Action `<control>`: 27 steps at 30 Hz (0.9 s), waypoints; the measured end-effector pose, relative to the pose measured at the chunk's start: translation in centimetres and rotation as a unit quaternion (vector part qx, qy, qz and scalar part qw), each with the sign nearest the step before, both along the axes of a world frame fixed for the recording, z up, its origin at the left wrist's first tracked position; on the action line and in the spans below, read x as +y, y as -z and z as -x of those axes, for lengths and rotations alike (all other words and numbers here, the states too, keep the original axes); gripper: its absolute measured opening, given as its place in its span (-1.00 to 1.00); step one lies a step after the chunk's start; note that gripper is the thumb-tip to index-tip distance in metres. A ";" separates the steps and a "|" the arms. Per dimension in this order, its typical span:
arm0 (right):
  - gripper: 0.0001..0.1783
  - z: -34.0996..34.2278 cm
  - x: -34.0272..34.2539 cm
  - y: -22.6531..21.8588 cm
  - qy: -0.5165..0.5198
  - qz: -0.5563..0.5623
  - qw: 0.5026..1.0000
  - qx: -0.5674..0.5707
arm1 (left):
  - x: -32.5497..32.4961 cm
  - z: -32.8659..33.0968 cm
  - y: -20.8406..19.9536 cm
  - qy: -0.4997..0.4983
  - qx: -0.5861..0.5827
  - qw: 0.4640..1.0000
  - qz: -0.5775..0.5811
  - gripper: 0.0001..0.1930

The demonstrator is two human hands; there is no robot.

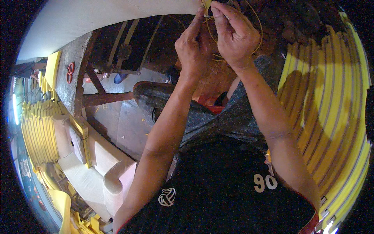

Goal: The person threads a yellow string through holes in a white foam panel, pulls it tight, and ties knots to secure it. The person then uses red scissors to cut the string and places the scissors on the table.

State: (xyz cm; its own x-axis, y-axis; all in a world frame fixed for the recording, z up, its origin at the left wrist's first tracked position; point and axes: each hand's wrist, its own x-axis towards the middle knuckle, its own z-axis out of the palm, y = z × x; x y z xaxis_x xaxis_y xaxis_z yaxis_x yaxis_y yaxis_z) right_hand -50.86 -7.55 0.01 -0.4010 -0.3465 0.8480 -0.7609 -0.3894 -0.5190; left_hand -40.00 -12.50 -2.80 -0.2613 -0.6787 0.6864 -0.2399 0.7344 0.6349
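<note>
Both my hands are raised close together at the top of the view. My left hand point(191, 48) pinches a small yellow piece point(207, 4) between thumb and fingertips. From the other side my right hand point(238, 37) is closed on the same piece, its thumb and forefinger meeting at the edge. The upper part of the piece is cut off by the frame, so its kind cannot be told. A thin yellow cord point(260, 31) loops down around my right hand and behind it.
A pale, broad panel point(113, 15) spans the upper left above a worn bench point(72, 91), where red-handled scissors point(70, 73) lie. Tall stacks of yellow sheets point(327, 101) rise at my right, another yellow stack point(39, 132) at left. White cushioned seating point(83, 175) stands lower left.
</note>
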 end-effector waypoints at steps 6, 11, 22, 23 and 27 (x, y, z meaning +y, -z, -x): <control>-0.75 0.0 0.3 -0.1 -0.017 -0.013 1.000 0.019 | 0.6 0.1 -0.6 0.005 0.006 1.000 -0.006 -0.63; -0.73 0.1 0.3 -0.2 -0.022 0.000 0.999 0.046 | 0.5 0.3 -0.6 -0.006 0.008 0.999 0.036 -0.58; -0.73 0.6 -0.2 -0.2 -0.030 0.001 0.994 0.101 | 0.4 0.4 -0.4 -0.008 0.002 0.999 0.040 -0.60; -0.72 0.7 -0.2 -0.3 -0.036 0.006 0.993 0.109 | 0.2 0.3 -0.4 -0.005 0.004 0.999 0.047 -0.60; -0.68 1.2 -0.1 -0.5 -0.068 0.011 0.989 0.131 | 0.4 0.1 -0.6 -0.015 -0.017 0.999 0.031 -0.60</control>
State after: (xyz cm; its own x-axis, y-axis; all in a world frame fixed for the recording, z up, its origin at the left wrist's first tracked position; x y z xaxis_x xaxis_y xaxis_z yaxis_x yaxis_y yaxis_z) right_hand -52.06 -7.67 0.49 -0.1180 -0.3628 0.9244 -0.8073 -0.5071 -0.3020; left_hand -40.05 -12.11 -2.24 -0.2649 -0.6423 0.7192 -0.2824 0.7648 0.5790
